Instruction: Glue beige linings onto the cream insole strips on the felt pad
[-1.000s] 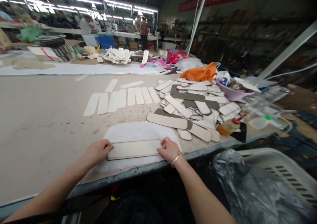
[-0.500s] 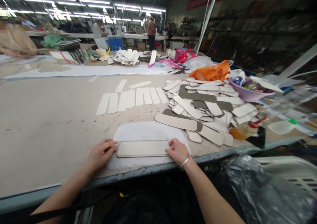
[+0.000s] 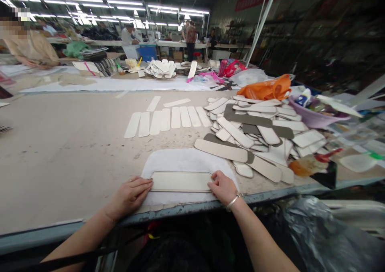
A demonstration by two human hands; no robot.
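A long white panel (image 3: 182, 182) with rounded corners and a thin dark edge lies crosswise in front of me on a white sheet (image 3: 168, 160). My left hand (image 3: 132, 194) rests at its left end, fingers stretched out flat and close together, their tips touching the panel. At the opposite end my right hand (image 3: 223, 187), with a bracelet at the wrist, has its fingers curled and pinched on the panel's edge. Beyond the sheet stands a row of white strips (image 3: 176, 117) laid side by side.
Many white and grey panels (image 3: 236, 132) are heaped to the right. Near them are a glue bottle (image 3: 313, 164) with a red nozzle, an orange bag (image 3: 264, 88) and a purple basin (image 3: 315, 117). Another person (image 3: 34, 45) is across the table at left. The table edge (image 3: 192, 208) runs close before me.
My left hand has moved in flatter over the panel's left end. The right hand stays at the right end. The whole view has shifted slightly, so things appear further right.
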